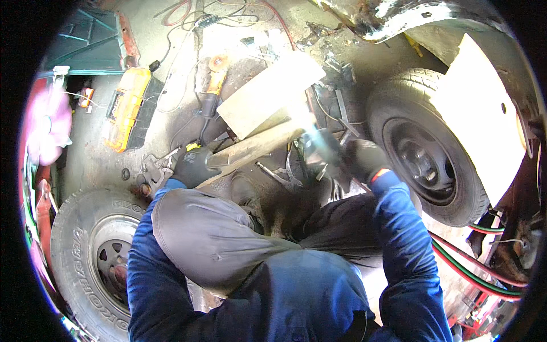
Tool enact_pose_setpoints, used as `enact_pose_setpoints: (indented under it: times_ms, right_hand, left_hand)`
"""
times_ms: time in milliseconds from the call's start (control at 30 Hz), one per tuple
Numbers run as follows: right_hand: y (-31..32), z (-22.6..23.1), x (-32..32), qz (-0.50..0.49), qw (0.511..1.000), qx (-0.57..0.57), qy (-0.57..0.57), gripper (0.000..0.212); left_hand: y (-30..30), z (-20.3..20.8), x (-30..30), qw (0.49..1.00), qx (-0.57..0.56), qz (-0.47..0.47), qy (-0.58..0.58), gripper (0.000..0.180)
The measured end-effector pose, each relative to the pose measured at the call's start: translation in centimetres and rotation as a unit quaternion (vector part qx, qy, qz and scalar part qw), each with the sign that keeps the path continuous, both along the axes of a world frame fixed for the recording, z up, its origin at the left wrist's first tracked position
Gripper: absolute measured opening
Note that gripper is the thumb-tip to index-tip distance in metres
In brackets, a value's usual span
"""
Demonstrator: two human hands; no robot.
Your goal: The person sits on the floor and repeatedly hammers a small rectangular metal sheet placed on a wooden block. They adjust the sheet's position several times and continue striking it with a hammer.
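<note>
My left hand, in a dark glove, is closed on the near end of a long tan bar-like piece. That piece slants up to the right in front of my knees; its material is unclear. My right hand, also gloved, closes round a dark blurred tool with a bluish tip, close to the bar's far end. Glare there hides the tool's kind. A pale flat panel lies just beyond the bar. Locking-type pliers rest below the bar, between my hands.
An orange angle grinder and a yellow-black toolbox lie ahead to the left. One tyre is at my left; a wheel stands at my right behind a white panel. Red and green hoses curve at lower right.
</note>
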State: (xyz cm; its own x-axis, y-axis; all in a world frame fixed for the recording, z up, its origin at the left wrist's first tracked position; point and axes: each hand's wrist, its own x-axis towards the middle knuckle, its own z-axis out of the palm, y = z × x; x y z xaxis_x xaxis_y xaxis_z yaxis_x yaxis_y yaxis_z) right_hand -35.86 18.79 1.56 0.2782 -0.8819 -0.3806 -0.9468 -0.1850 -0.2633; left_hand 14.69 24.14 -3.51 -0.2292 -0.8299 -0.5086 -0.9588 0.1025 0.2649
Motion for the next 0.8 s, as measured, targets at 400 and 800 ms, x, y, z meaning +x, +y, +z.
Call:
enact_pose_setpoints:
  times_ms: [400, 800]
  right_hand:
    - [0.2, 3.8, -4.6, -0.282, 0.95, -0.128, -0.046, 0.048]
    - [-1.5, 3.4, -2.9, -0.27, 0.957, -0.097, -0.047, 0.041]
  left_hand:
    - [0.7, 14.2, 1.8, 0.991, -0.072, 0.093, 0.064, 0.068]
    - [-14.6, 6.9, 2.5, 0.976, 0.109, 0.142, 0.124, 0.069]
